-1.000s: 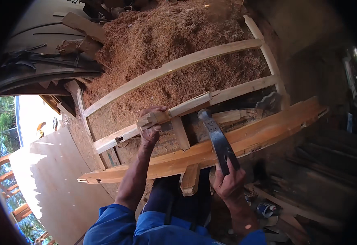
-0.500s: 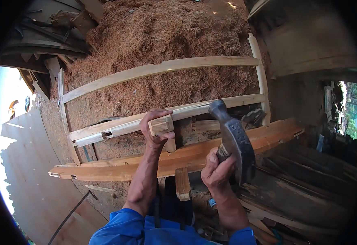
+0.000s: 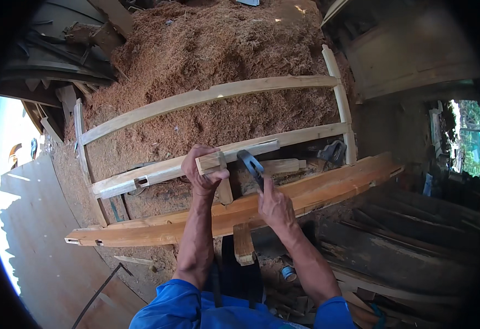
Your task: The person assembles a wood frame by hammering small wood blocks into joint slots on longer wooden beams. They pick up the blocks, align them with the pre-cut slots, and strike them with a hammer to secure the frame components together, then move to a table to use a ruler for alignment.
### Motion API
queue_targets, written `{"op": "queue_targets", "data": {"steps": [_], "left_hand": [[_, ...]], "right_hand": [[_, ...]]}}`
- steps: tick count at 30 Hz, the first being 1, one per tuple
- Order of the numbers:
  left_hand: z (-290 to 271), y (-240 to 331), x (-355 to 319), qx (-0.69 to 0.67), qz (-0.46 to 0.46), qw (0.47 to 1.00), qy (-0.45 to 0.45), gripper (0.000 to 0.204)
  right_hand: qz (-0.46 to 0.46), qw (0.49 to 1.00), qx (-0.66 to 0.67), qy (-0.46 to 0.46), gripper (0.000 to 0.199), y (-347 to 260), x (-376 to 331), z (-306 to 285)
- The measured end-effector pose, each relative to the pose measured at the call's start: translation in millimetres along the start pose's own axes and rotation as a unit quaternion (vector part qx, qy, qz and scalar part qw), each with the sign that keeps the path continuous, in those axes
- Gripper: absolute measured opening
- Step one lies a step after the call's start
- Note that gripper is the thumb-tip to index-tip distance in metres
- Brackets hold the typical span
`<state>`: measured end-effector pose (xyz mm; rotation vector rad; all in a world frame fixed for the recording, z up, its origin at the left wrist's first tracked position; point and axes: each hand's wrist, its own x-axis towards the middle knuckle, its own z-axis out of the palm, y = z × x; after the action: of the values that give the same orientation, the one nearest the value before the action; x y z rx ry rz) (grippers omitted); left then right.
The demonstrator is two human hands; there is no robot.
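My left hand (image 3: 195,169) is closed around a squared wooden block (image 3: 210,163), its end grain facing up. Right beside it, my right hand (image 3: 277,207) grips a hammer (image 3: 250,163), whose dark metal head is near the block's right side; I cannot tell whether they touch. Behind the left hand runs a pale rail (image 3: 168,170) with a slot cut near its left end. It lies along the lower bar of a pale wooden frame (image 3: 196,97) with two long bars between end posts. Nearer me lies a long orange-brown beam (image 3: 157,233) with slots at its ends.
Brown wood shavings (image 3: 240,49) are heaped beyond the frame. A short tenoned stick (image 3: 275,166) lies right of the hammer. A wood piece (image 3: 244,245) juts toward me from the beam. Plywood (image 3: 48,219) stretches along the left, and dark boards (image 3: 371,257) lie at the right.
The hammer has come down and left, from raised near the camera to beside the block. My left hand keeps its grip on the block, and the view has shifted slightly.
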<state>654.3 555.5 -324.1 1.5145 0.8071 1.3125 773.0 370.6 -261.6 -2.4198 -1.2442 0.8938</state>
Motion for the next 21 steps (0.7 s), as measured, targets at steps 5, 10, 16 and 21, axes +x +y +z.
{"op": "queue_targets", "data": {"steps": [5,10,16,21], "left_hand": [[-2.7,6.8,-1.4,0.053,0.047,0.997,0.004,0.09],[4.3,14.4,-7.3,0.08,0.012,0.997,-0.016,0.091],[-6.0,11.5,0.7,0.117,0.035,0.992,0.011,0.094],[20.6,20.9,-1.3,0.09,0.042,0.995,0.018,0.092]], "right_hand": [[-0.067,0.986,0.077,0.131,0.043,-57.5,-5.0,-73.3],[-0.099,0.985,0.007,0.141,0.042,-4.0,-13.7,-16.6],[-0.139,0.967,0.08,0.198,0.037,-42.7,-7.5,-79.5],[-0.04,0.995,-0.086,0.018,0.033,17.4,-3.8,-23.5]]}}
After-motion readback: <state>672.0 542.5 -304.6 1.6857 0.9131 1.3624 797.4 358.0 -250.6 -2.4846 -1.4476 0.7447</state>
